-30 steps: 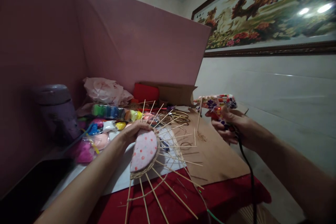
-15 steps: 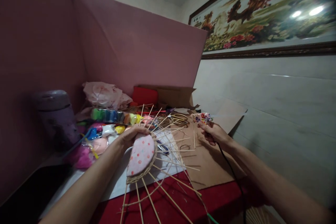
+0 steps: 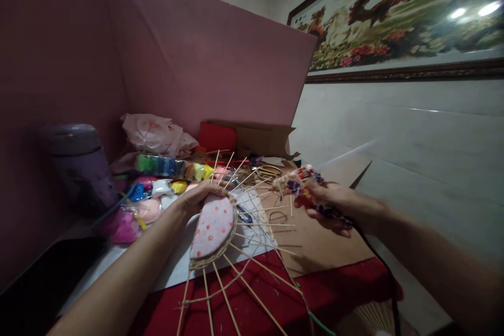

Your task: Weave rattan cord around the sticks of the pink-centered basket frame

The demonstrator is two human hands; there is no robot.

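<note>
Half-round panel (image 3: 212, 228) sits left of centre, over the white sheet (image 3: 179, 268), and the left hand (image 3: 207, 194) has it pinched firmly by its far corner, thumb on the dotted face. So everything below that grip hangs out toward the person! Look at the long axis: it runs along the straight edge, from the left hand down toward the near side, leaning a touch left. Its curved rim bulges to the right, and thin sticks (image 3: 258, 284) fan from it, away from the person, rightward and back toward the near edge.

Over on the right, the right hand (image 3: 323, 202) is wrapped around a floral-covered glue gun (image 3: 296, 181), above the brown board (image 3: 331, 254). That tool lies crosswise, nozzle end slanting down and left, straight at the fan's far-side tips; a clear stick (image 3: 350, 152) juts up and right behind it. Does the nozzle touch a tip? From where I stand, I can't tell. The left hand is clearly the nearer to the panel, with the right well apart from its rim.
</note>
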